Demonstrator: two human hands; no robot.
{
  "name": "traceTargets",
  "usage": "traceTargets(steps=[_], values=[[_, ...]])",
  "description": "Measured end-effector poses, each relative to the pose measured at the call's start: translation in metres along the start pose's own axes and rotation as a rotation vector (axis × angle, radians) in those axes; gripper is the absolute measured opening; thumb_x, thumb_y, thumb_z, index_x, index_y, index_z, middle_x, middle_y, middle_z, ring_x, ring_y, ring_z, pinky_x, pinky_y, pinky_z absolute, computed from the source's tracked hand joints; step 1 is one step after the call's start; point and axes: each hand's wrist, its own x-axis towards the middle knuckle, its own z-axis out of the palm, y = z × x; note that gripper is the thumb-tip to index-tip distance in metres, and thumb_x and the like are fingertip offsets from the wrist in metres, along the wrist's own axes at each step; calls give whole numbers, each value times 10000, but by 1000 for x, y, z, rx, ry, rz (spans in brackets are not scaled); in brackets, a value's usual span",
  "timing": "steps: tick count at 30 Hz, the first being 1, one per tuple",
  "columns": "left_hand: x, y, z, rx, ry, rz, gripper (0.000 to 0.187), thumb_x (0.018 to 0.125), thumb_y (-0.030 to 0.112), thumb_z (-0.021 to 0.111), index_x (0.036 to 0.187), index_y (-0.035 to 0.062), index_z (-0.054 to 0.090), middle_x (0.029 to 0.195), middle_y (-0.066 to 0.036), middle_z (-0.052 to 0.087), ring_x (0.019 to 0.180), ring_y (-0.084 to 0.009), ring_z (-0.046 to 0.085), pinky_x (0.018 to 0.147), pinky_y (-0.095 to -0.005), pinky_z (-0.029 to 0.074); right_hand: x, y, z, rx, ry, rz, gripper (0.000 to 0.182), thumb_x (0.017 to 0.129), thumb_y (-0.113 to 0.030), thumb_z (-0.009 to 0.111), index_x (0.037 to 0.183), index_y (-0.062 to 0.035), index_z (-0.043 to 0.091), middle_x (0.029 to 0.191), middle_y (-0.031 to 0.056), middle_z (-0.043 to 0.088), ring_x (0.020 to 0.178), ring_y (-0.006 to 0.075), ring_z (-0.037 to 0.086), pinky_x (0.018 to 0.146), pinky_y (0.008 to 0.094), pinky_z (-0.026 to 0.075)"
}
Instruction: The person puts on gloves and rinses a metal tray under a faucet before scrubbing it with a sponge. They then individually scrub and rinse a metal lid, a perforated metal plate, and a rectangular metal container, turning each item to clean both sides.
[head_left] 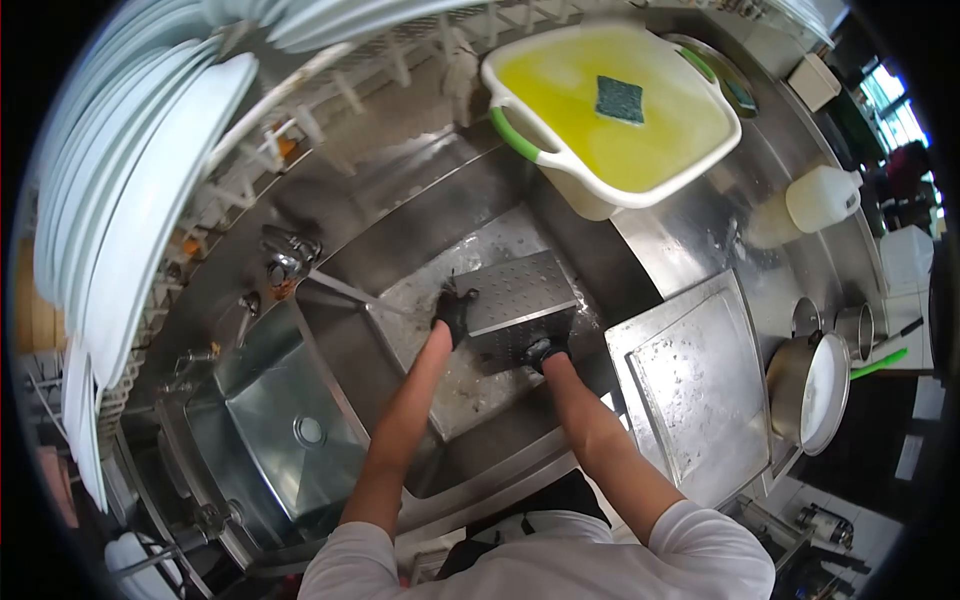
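A perforated metal piece (515,292) with a bent edge is tilted over the wet floor of the middle sink (458,395). My left hand (455,312), in a black glove, grips its left side. Against the lower right part of the piece is my right hand (546,350), also in a black glove, with its fingers partly hidden; what it grips, if anything, cannot be made out. The faucet spout (350,290) reaches over the sink from the left, close to my left hand.
A white tub (640,197) of yellow liquid, with a green scouring pad (620,100), stands behind. Right are a metal tray (690,390), a pot (795,390) and a plastic jug (825,199). White plates (160,210) fill a rack at left, above a second sink (290,400).
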Motion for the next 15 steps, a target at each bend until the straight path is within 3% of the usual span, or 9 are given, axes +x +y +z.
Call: traceTargets(steps=[2,3,5,6,8,10,11,14,15], values=[[12,-43,-1,65,44,160,534,915,183,624,1376,16,412,1280,-95,558,1131,-189,527,979,-319,425,4,-2,16,-34,-4,-121,554,977,-339,327,1492,-140,282,1571,63,193,1437,298,178,1140,532,156],[17,-61,-1,259,169,130,588,925,228,618,1412,7,374,1360,-107,506,1213,-198,479,1031,-322,377,7,-2,17,-34,-14,-152,565,984,-321,309,1514,-136,239,1595,64,137,1457,321,126,1148,562,122],[-4,-37,3,237,220,0,638,927,298,610,1420,-20,358,1391,-141,484,1245,-213,467,1032,-320,374,12,-2,3,57,-94,3,568,984,-299,306,1517,-123,219,1598,69,120,1459,319,118,1161,545,77],[0,-43,0,282,296,-93,656,925,326,608,1418,-27,358,1396,-152,479,1247,-216,467,1027,-318,379,17,5,1,-5,-110,8,565,964,-288,348,1497,-125,259,1564,79,186,1426,301,184,1136,524,136],[-25,12,-7,249,242,-119,667,922,364,602,1410,-29,371,1400,-151,475,1220,-225,491,1016,-326,390,19,15,4,-122,-151,17,559,922,-266,432,1456,-129,339,1496,99,317,1359,266,315,1086,482,256],[-5,-31,-34,-146,411,-40,598,920,318,609,1404,37,399,1334,-113,529,1122,-231,559,966,-350,444,18,15,-3,-209,-186,8,555,892,-249,495,1426,-131,399,1445,114,416,1309,240,413,1049,450,345],[-8,-37,-48,-302,395,-90,577,916,291,618,1400,61,405,1308,-96,542,1109,-224,565,949,-356,463,16,12,-11,-239,-199,-3,554,881,-243,515,1416,-132,419,1428,120,449,1292,231,446,1037,439,375],[-24,-41,-83,-572,340,-108,538,913,251,630,1387,107,419,1253,-63,569,1090,-206,576,920,-364,494,17,-1,-101,2149,562,980,251,909,-170,518,1135,-95,598,873,49,634,720,207,618,568,316,493],[-28,-41,-90,-682,288,-84,520,913,240,633,1378,131,427,1223,-46,583,1084,-194,581,909,-366,506,26,-8,-106,1817,724,699,312,912,-226,533,1193,-99,577,970,83,641,860,242,618,698,351,493]])
